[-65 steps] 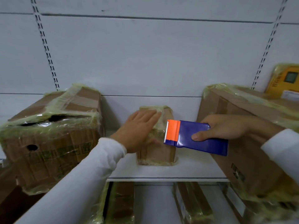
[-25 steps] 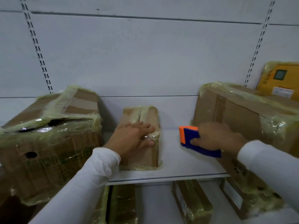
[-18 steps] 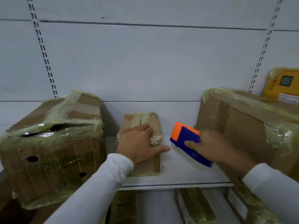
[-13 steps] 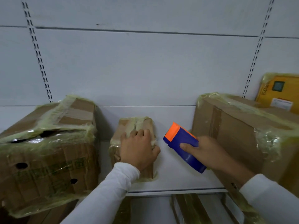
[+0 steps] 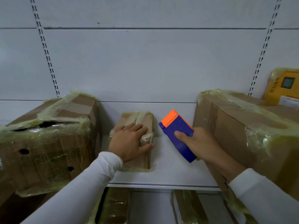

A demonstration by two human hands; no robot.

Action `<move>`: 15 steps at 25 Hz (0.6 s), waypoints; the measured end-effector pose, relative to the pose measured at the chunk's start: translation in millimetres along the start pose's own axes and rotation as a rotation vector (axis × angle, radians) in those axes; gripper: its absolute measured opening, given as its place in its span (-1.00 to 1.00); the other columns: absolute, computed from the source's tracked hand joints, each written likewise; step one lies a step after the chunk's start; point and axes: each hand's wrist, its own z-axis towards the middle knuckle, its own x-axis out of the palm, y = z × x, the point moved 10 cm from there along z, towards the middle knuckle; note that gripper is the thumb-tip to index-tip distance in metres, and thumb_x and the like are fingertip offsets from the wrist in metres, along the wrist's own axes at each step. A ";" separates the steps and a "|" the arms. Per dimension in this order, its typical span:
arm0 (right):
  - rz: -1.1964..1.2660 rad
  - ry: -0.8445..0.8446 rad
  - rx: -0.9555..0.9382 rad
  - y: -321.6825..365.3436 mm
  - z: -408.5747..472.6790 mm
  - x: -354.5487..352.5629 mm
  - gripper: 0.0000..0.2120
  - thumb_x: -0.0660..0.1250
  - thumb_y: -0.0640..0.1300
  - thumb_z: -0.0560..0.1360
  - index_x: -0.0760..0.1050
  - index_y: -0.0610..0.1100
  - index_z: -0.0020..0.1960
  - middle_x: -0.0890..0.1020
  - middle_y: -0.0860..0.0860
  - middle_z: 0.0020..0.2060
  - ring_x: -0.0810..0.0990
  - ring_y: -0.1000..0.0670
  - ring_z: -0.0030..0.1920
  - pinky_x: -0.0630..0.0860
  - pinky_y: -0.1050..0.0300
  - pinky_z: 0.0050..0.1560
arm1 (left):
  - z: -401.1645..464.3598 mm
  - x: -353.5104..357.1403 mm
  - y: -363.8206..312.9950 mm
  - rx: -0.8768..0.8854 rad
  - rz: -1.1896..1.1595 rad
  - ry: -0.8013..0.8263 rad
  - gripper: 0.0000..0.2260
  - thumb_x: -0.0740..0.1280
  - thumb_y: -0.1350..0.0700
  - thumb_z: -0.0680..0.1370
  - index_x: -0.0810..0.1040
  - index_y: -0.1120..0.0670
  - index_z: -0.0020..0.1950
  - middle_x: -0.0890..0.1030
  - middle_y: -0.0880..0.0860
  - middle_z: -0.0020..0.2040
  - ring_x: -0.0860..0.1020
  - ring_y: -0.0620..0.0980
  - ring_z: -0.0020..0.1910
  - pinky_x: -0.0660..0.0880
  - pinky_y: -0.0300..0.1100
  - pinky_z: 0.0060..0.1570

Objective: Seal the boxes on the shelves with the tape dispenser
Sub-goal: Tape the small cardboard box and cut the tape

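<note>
At the far left of the white shelf [image 5: 169,175] sits a large cardboard box [image 5: 47,143], wrapped in yellowish tape and film, with dark round holes in its near face and a torn gap along its top edge. Just beside it to the right stands a small taped box [image 5: 137,120], upright and narrow. The left hand [image 5: 129,143] lies on the top and front of this small box, fingers spread flat over it and the thumb reaching across its right edge; a white sleeve [image 5: 84,188] covers the arm. To the right, apart from the small box, the right hand [image 5: 199,141] grips a blue tape dispenser [image 5: 179,138] with an orange end, held above the shelf and tilted so the orange end points up and to the left. The thumb lies across its blue face. Behind that hand stands a big brown box [image 5: 242,135], also taped. At the far right edge a yellow package [image 5: 283,86] leans behind it. More wrapped boxes [image 5: 116,206] show on the shelf below.
</note>
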 end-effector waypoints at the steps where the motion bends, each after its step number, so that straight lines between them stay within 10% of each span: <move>1: 0.029 -0.021 -0.006 -1.5 0.3 0.2 -0.62 0.37 0.16 0.50 0.51 -0.18 -0.18 0.61 -0.09 -0.36 0.61 -0.10 -0.35 0.43 0.14 -0.33 | 3.4 1.8 -5.4 -0.013 0.016 0.005 -0.33 -0.04 -0.49 0.35 0.48 -0.11 0.21 0.52 -0.14 0.22 0.47 -0.05 0.23 0.37 -0.09 0.16; 8: 0.146 -0.179 -0.059 -2.3 -5.9 -27.5 -0.72 0.37 0.15 0.50 0.50 -0.08 -0.07 0.63 0.02 -0.29 0.62 0.03 -0.33 0.42 0.27 -0.42 | 41.2 19.2 -48.7 -0.029 -0.020 0.085 -0.44 0.17 -0.49 0.34 0.44 -0.05 0.03 0.52 -0.11 0.08 0.46 -0.03 0.13 0.32 -0.10 0.02; 15: 0.063 -0.147 -0.070 40.0 -23.0 -36.4 -0.64 0.37 0.13 0.51 0.47 -0.12 -0.28 0.58 -0.03 -0.43 0.56 -0.02 -0.42 0.36 0.20 -0.40 | 6.9 -45.5 -11.1 -0.013 -0.211 -0.025 -0.25 0.28 -0.45 0.33 0.42 0.00 0.35 0.44 -0.03 0.35 0.41 0.01 0.31 0.35 -0.09 0.24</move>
